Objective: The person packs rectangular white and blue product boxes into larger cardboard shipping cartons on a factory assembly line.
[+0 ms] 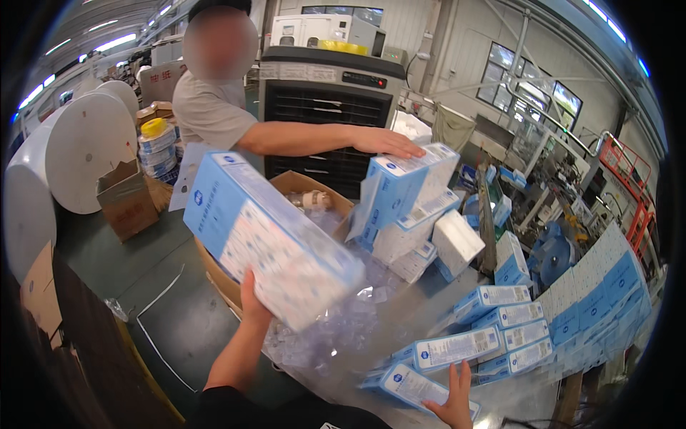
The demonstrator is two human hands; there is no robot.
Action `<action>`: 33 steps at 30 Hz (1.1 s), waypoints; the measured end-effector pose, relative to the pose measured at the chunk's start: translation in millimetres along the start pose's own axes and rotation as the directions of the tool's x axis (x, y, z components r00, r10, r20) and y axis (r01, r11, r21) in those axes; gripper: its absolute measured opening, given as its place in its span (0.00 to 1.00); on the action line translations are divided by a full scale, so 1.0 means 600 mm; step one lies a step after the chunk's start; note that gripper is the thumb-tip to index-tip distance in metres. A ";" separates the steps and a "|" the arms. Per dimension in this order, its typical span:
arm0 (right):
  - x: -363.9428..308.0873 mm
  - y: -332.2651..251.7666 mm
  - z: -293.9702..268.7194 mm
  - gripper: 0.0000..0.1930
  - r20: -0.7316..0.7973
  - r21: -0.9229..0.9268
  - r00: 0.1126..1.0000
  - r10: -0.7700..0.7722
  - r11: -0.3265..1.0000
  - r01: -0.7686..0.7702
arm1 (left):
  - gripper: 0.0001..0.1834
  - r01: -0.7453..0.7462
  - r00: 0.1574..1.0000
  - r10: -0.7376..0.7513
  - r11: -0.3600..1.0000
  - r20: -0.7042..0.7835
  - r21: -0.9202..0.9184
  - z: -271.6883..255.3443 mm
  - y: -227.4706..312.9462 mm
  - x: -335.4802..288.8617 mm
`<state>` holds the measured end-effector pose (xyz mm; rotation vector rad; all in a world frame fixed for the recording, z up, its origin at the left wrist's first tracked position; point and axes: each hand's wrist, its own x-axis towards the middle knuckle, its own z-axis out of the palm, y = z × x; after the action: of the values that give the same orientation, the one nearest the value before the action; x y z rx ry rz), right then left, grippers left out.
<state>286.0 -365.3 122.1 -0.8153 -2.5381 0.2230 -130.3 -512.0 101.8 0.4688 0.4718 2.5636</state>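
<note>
My left hand [256, 304] grips a large blue-and-white tissue pack [268, 239] from below and holds it raised and tilted, blurred by motion. At the lower right, my right hand [454, 406] has its fingers spread over the end of a tissue pack [412, 387] lying on the table. Its thumb seems to rest on that pack, though contact is hard to tell. Several similar packs lie beside it, among them an adjacent pack [457, 349]. Across from me, a co-worker's hand [391, 141] lies flat on top of a standing pack [395, 189].
An upright row of packs [593, 300] lines the right side of the table. Below my raised pack are clear plastic film [336, 322] and an open cardboard box [223, 277]. A dark air cooler [325, 107] stands behind. Large white paper rolls [89, 154] stand at left, machinery [557, 207] at right.
</note>
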 end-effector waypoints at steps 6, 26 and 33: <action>-0.023 0.135 0.018 0.70 0.505 -0.189 0.833 0.228 0.970 -0.150 | 0.14 0.238 0.946 0.007 0.667 -0.325 0.706 -0.182 -0.049 0.152; -0.084 0.092 0.014 0.52 0.534 -0.207 0.791 0.298 0.953 -0.219 | 0.44 -0.647 0.399 -0.902 -0.146 0.168 0.749 0.229 -0.660 0.095; -0.010 0.045 -0.050 0.50 0.229 -0.003 0.949 0.216 0.975 -0.222 | 0.40 -0.864 0.200 -0.751 0.168 0.629 0.475 0.259 -0.429 0.051</action>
<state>318.6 -346.4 138.6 -1.1219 -2.6467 0.4404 10.5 -247.7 141.0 2.5460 1.5672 0.6246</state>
